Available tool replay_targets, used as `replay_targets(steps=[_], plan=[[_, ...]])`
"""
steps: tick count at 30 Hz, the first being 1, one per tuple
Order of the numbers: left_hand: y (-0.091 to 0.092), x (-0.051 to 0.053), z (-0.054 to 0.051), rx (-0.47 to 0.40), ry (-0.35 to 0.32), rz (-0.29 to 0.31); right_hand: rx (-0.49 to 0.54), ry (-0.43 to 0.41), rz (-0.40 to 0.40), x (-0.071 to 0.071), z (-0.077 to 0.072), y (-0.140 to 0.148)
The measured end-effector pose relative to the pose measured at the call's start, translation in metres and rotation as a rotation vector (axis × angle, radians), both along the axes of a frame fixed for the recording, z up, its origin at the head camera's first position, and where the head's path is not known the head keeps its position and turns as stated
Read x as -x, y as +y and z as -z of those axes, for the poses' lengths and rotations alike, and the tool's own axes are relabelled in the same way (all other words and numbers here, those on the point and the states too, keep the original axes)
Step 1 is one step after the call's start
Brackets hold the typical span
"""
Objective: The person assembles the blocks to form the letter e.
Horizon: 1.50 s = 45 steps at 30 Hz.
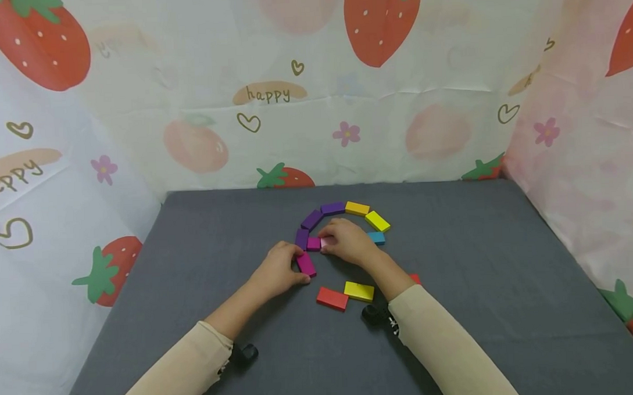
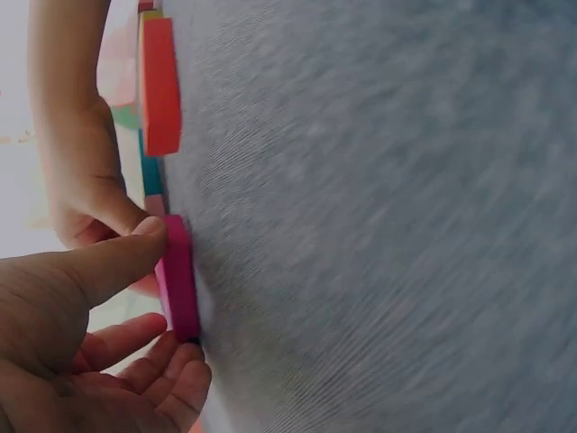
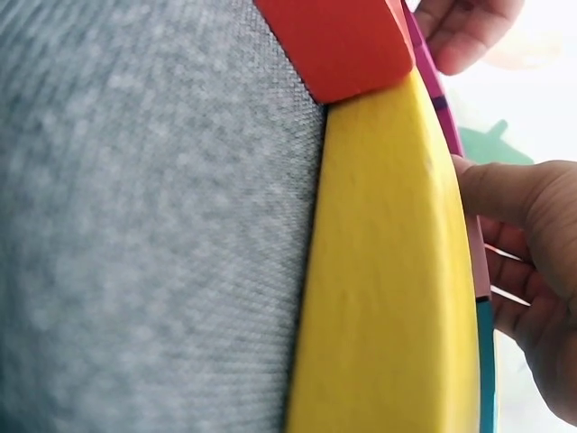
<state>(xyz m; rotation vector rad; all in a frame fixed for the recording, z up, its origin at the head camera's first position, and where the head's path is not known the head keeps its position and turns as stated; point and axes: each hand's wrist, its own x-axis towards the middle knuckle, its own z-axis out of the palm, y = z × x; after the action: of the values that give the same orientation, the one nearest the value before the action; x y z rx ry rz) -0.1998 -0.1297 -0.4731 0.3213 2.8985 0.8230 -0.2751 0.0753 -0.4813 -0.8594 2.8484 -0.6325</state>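
In the head view my left hand pinches a magenta block at the lower left end of a curved line of blocks, thumb at one end and fingers at the other. My right hand holds a light pink block by its edge. Its left end meets a second magenta block. Blue block shows just right of the right hand; the hand hides what lies between. In the left wrist view, the left thumb and fingers touch the ends of the magenta block.
Purple blocks and yellow blocks form an arch above the hands. Nearer the person lie a red block and a yellow block, touching at a corner. Another red block is partly hidden by the right forearm. Grey cloth covers the table.
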Motion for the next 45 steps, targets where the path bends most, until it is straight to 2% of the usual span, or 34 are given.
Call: replay_targets(steps=[5, 11, 17, 24, 30, 36, 40, 45], plan=[[-0.004, 0.006, -0.006, 0.027, 0.014, 0.03, -0.005, 0.002, 0.001, -0.001, -0.001, 0.0], [-0.009, 0.018, -0.011, 0.001, 0.09, 0.097, -0.008, 0.004, 0.004, -0.002, -0.001, 0.001], [-0.011, 0.029, -0.006, 0.0, 0.109, 0.164, -0.001, 0.012, 0.008, -0.003, 0.0, 0.003], [-0.011, 0.032, -0.004, 0.059, 0.11, 0.204, -0.007, 0.021, 0.015, -0.002, 0.001, 0.005], [-0.007, 0.034, -0.003, 0.114, 0.108, 0.221, -0.016, 0.034, 0.024, -0.003, 0.0, 0.007], [-0.005, 0.036, -0.003, 0.108, 0.102, 0.207, 0.022, 0.077, 0.053, -0.01, -0.006, 0.01], [-0.007, 0.036, -0.004, 0.102, 0.11, 0.193, 0.07, 0.089, 0.072, -0.018, -0.014, 0.01], [-0.01, 0.036, -0.003, 0.108, 0.114, 0.188, 0.095, 0.086, 0.079, -0.034, -0.026, 0.01]])
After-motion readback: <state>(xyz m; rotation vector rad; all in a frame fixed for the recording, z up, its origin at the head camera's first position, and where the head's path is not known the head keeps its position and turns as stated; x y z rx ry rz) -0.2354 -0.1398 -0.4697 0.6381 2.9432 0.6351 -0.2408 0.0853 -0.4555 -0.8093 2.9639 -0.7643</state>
